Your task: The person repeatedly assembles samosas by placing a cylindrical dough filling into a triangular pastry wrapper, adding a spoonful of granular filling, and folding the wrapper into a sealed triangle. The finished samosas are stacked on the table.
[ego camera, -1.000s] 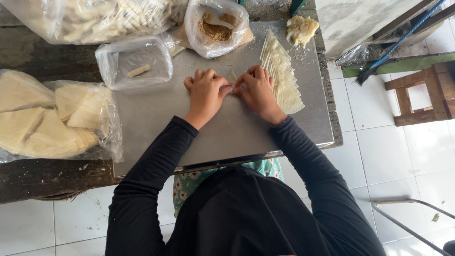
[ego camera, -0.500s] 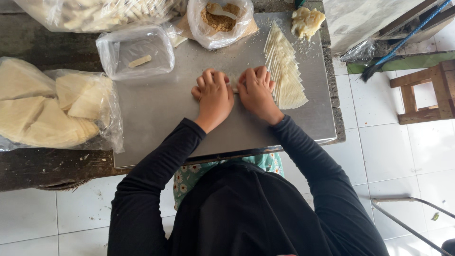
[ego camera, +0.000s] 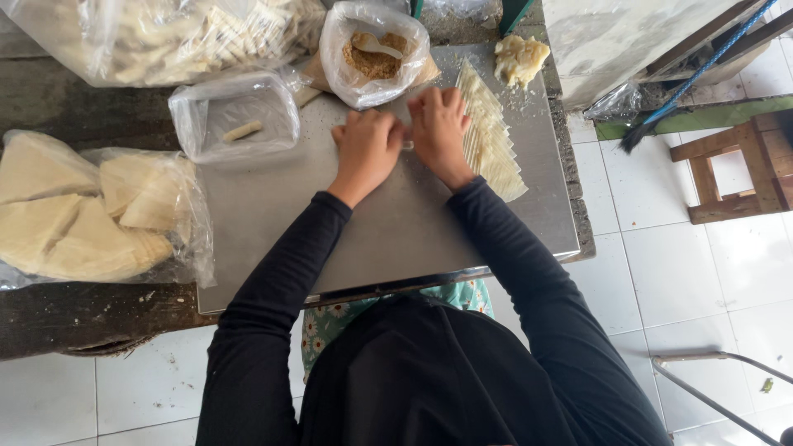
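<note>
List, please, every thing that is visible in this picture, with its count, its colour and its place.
metal tray: one, grey, centre of the bench
stack of cut wrappers: one, cream, right part of tray
bag of crumb filling: one, clear with brown filling, tray's far edge
dough lump: one, pale yellow, far right corner
plastic tub: one, clear, left of the hands, one roll inside
bag of folded sheets: one, cream, left on the bench
bag of finished rolls: one, pale, far left
wooden stool: one, brown, floor at right
left hand: on tray
right hand: beside it, wrapper between them

Food-prep workshop: steel worktable (ego camera: 396,239), bagged wrappers (ego camera: 91,215)
</note>
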